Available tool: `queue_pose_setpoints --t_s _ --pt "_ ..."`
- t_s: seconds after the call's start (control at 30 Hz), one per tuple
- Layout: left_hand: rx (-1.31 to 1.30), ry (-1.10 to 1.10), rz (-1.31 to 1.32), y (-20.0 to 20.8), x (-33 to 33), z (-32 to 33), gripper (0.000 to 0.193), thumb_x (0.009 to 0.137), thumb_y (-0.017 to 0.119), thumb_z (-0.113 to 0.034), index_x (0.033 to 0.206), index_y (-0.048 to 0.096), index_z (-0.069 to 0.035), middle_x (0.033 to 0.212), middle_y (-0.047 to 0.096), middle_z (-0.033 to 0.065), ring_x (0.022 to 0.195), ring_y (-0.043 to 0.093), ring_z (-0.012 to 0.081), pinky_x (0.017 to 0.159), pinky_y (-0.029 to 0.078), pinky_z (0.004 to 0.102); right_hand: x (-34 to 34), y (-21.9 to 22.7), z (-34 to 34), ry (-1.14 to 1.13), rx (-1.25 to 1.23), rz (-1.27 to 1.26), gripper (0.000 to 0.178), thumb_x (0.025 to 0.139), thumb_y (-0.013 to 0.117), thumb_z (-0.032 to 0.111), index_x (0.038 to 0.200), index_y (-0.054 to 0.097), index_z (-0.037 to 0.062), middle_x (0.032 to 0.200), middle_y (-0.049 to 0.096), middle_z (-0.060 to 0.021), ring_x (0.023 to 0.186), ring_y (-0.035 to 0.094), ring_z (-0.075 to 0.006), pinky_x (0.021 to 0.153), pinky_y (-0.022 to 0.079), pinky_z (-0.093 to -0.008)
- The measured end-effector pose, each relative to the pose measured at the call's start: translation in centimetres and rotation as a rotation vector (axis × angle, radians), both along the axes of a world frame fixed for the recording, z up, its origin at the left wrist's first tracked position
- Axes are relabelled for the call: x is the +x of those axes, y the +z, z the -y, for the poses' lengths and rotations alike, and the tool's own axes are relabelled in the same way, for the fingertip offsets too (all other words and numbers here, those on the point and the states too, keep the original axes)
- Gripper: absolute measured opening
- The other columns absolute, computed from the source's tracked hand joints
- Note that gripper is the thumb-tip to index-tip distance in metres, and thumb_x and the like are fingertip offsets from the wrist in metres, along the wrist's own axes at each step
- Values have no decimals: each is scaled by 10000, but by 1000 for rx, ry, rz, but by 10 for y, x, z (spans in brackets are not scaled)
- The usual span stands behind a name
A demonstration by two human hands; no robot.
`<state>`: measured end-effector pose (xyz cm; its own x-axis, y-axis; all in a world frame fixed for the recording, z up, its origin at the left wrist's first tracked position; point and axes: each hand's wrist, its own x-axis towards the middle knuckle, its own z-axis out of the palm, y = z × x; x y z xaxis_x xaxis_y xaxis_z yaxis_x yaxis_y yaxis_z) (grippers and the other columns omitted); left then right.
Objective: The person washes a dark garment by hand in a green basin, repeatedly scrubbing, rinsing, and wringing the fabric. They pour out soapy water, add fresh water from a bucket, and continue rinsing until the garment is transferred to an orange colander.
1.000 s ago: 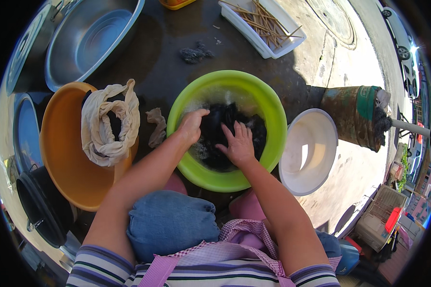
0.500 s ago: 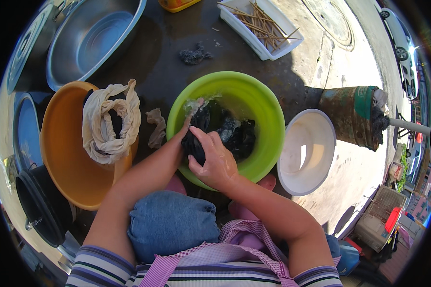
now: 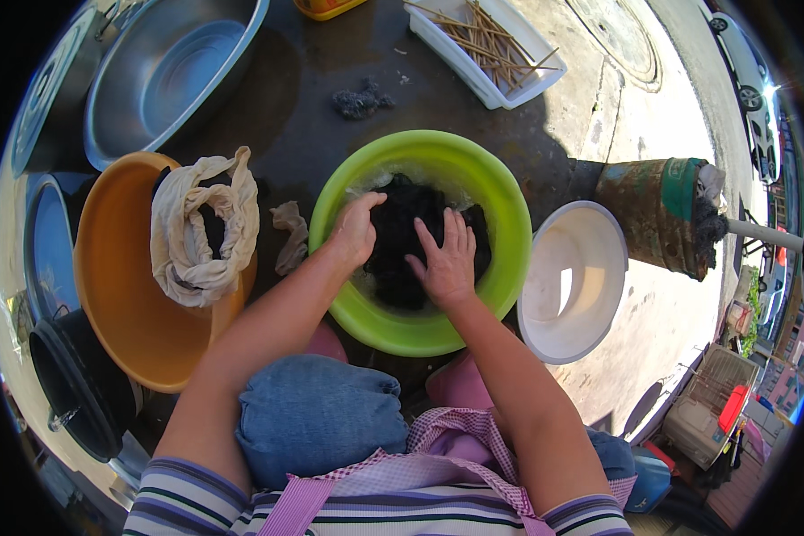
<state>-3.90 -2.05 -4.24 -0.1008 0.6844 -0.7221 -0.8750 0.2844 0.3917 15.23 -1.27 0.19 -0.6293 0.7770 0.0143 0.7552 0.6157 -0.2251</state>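
Note:
A lime-green basin point(image 3: 509, 183) in front of me holds water and a wet black mass point(image 3: 402, 214), perhaps cloth or fibre; its exact kind does not show. My left hand point(image 3: 355, 230) rests against the mass's left edge, inside the basin. Its fingertips are partly hidden in the black material, so its grip is unclear. On the right part of the mass lies my right hand point(image 3: 445, 259), palm down, fingers spread and nothing held in them.
An orange tub point(image 3: 107, 295) with a twisted beige cloth point(image 3: 170, 237) on its rim stands left. A white basin point(image 3: 590, 330) sits right, near a rusty bucket point(image 3: 634, 214). Ahead are a metal basin point(image 3: 121, 98), a dark fibrous clump point(image 3: 362, 101) and a white tray point(image 3: 500, 94) of sticks.
Both hands have come apart. The black bundle squeezed between them is back among the mass in the basin. My right hand has moved right and spread its fingers.

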Motion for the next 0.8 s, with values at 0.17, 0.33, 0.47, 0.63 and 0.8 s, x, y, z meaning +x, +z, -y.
queue_pose_setpoints --t_s 0.17,0.33,0.47,0.63,0.8 --pt "-41 -333 -293 3 1 0 676 847 661 -140 1426 338 -3 1421 422 175 1217 479 272 1001 391 403 24 -38 -6 -178 -535 195 565 833 661 391 1349 496 228 1404 380 -248 1180 510 -374 901 461 -530" --pt "-138 -351 -251 22 16 -3 552 908 645 -298 1341 421 -40 1273 535 140 1121 543 255 951 456 397 -15 -23 -53 -501 -555 91 488 794 669 223 1256 538 135 1218 505 -215 1018 585 -374 850 501 -430" --pt "-20 -226 279 43 9 -12 400 957 519 -441 1152 593 -99 1087 629 98 1018 599 231 914 490 406 -50 55 -3 -137 -340 -484 480 756 681 136 1217 548 129 1016 531 -146 891 596 -358 740 518 -429" --pt "-61 -64 299 7 2 4 341 958 510 -349 1157 615 -92 1045 650 114 912 635 243 861 515 403 -82 121 41 140 -411 -384 477 800 709 334 1191 555 106 934 536 -111 777 625 -285 640 536 -375" --pt "-31 -196 25 26 22 5 297 920 551 -226 1156 637 -67 1069 660 114 900 651 231 806 526 361 -43 29 -14 -288 -73 -267 231 875 632 304 939 571 90 828 645 -121 725 641 -335 618 525 -405"
